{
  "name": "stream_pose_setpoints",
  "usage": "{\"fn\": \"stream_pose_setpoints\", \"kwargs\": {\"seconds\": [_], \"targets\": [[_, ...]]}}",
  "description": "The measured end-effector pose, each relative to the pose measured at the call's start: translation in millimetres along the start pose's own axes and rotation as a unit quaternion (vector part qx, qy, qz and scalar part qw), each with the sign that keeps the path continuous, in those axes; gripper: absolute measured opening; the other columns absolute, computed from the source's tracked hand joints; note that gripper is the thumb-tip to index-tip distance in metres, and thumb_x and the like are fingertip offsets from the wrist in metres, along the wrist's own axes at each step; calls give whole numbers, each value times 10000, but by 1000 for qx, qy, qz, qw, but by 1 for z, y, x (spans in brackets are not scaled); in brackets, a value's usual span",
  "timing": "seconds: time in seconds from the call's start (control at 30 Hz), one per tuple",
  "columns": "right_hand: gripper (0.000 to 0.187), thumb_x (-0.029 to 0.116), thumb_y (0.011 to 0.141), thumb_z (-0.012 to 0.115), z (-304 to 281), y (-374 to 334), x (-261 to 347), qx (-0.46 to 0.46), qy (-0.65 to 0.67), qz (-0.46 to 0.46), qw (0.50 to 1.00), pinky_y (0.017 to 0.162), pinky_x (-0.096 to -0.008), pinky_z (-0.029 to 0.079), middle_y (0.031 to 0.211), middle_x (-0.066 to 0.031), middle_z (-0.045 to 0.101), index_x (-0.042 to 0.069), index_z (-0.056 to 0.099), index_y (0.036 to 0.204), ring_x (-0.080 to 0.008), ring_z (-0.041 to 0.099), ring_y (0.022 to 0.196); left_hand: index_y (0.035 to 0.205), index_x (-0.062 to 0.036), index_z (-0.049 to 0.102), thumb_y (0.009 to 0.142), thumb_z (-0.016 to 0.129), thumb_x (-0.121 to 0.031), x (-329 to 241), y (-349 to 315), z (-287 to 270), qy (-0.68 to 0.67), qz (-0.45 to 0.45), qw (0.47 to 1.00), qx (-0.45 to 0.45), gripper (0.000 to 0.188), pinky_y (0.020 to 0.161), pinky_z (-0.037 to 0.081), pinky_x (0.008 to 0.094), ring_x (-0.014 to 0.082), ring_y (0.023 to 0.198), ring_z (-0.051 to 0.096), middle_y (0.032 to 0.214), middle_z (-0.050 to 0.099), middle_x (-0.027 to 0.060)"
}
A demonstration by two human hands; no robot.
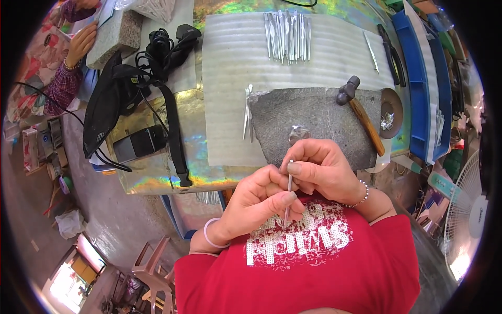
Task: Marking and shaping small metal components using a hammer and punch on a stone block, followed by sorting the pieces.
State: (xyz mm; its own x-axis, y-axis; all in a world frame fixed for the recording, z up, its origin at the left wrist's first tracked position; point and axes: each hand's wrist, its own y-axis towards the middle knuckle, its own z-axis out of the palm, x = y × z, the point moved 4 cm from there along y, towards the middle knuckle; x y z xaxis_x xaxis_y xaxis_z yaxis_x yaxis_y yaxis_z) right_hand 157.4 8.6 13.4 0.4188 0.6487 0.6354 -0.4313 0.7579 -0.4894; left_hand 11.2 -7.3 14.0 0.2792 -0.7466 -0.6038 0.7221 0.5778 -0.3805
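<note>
Close to my chest, a slim silver metal piece like a pair of tweezers (289,183) stands nearly upright between my hands. My left hand (259,201) grips its lower part between thumb and curled fingers. At its upper end, my right hand (327,167) pinches it with thumb and forefinger. Just beyond my fingers lies a dark grey stone slab (319,112), with a small shiny round metal piece (299,134) on it. A wooden-handled hammer (367,121) rests across the slab's right side. Left of the slab are splayed slim silver pieces (248,115).
A row of silver pieces (287,37) lies on the white foam sheet (230,57). Rightward are pliers (392,55), a bowl (393,99) of small metal parts, a blue tray (418,89) and a fan (470,209). Black straps (172,120) and another person's hand (81,44) are left.
</note>
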Motion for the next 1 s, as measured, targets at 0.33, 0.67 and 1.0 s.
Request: {"fn": "stream_pose_setpoints", "kwargs": {"seconds": [0.33, 0.67, 1.0], "targets": [[108, 94, 909, 593, -1, 2, 9, -1, -22, -19, 1000, 461, -175, 344, 694, -11, 603, -1, 623, 950, -21, 459, 532, 1100, 15, 450, 980, 459, -143, -6, 5, 2, 14, 2, 1000, 25, 198, 720, 522, 270, 178, 875, 649, 945, 651, 143], [83, 48, 894, 587, 0, 5, 17, 0, -28, -19, 999, 467, -172, 349, 707, -24, 594, 4, 620, 956, -38, 466, 535, 1092, 19, 455, 982, 453, -146, -11, 10, 4, 22, -6, 999, 23, 197, 705, 523, 267, 177, 858, 650, 943, 649, 150], [99, 42, 901, 568, 3, 5, 20, 2, -26, -38, 999, 474, -177, 348, 710, -22, 592, -5, 607, 980, -36, 458, 540, 988, 0, 444, 947, 526, -90, -12, 11, 3, 27, 13, 999, 20, 128, 672, 513, 254, 140, 773, 644, 871, 662, 136]]}}
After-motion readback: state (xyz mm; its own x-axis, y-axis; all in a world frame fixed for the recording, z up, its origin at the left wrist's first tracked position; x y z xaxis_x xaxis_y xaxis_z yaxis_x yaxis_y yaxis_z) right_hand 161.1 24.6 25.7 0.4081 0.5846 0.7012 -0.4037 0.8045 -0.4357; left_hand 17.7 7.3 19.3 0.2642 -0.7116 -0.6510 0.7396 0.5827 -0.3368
